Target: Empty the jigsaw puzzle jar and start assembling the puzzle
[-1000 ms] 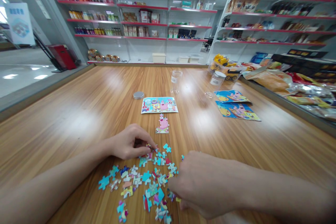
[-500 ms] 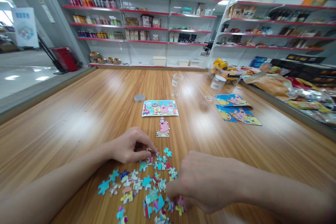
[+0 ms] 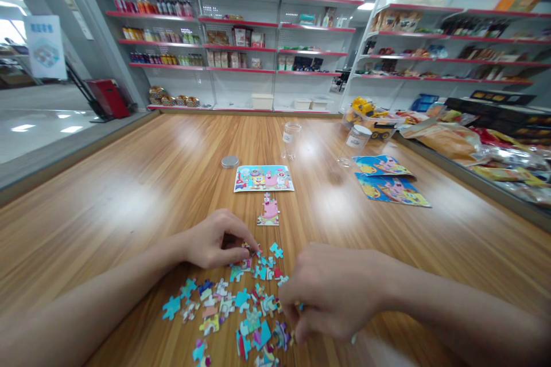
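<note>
Loose jigsaw puzzle pieces (image 3: 253, 319), many of them turquoise, lie spread on the wooden table between my hands. At the far edge of the pile my left hand (image 3: 219, 241) rests with thumb and index finger bent round a small puzzle piece (image 3: 245, 246). My right hand (image 3: 331, 292) is low over the pile's right side, its fingers curled down; what they hold, if anything, is hidden. Beyond the pile sits a joined section with a pink cartoon figure (image 3: 270, 210). Just behind it lies a picture card (image 3: 264, 179) with several cartoon characters.
A silver lid (image 3: 229, 161) and an open clear jar (image 3: 291, 140) stand farther back. To the right are a lidded jar (image 3: 358, 139), blue picture sheets (image 3: 391, 186) and a clear bin of yellow toy vehicles (image 3: 371, 123). Packaged goods (image 3: 486, 143) line the right edge; shelves stand behind.
My right hand has shifted slightly, its fingers drawn in more; pink and yellow pieces beside its fingertips no longer show. My left hand has stayed in place.
</note>
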The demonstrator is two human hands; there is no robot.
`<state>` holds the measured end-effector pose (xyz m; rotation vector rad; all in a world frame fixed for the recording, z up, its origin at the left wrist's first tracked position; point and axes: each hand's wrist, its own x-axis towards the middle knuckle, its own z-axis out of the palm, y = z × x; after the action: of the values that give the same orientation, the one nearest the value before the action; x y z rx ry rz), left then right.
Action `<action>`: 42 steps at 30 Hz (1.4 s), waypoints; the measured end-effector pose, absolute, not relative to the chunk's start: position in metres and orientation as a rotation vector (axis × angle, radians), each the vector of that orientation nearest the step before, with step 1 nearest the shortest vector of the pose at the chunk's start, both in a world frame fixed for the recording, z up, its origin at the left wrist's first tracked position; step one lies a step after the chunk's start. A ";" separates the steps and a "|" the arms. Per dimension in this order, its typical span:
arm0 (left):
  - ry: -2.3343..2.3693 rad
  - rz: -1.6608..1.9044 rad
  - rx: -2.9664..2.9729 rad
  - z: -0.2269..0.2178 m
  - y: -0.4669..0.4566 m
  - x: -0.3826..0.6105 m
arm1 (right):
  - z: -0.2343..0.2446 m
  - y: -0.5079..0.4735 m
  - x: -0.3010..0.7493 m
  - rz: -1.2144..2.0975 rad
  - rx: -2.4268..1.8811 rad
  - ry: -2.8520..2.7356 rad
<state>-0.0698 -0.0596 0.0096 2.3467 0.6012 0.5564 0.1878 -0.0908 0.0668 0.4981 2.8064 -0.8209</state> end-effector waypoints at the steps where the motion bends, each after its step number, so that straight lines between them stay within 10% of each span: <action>1: 0.607 0.577 2.365 0.009 -0.059 -0.070 | 0.061 -0.083 0.189 -0.961 0.582 2.867; 8: 0.710 0.776 2.601 0.007 -0.056 -0.066 | 0.009 -0.031 0.196 -0.893 1.587 3.062; 42: 0.649 0.724 2.632 0.004 -0.055 -0.065 | 0.010 -0.040 0.199 -0.698 1.307 3.190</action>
<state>-0.0649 -0.0546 0.0040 2.6322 0.6491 0.7243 0.1988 -0.0405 0.0100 1.3070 3.1898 -0.6975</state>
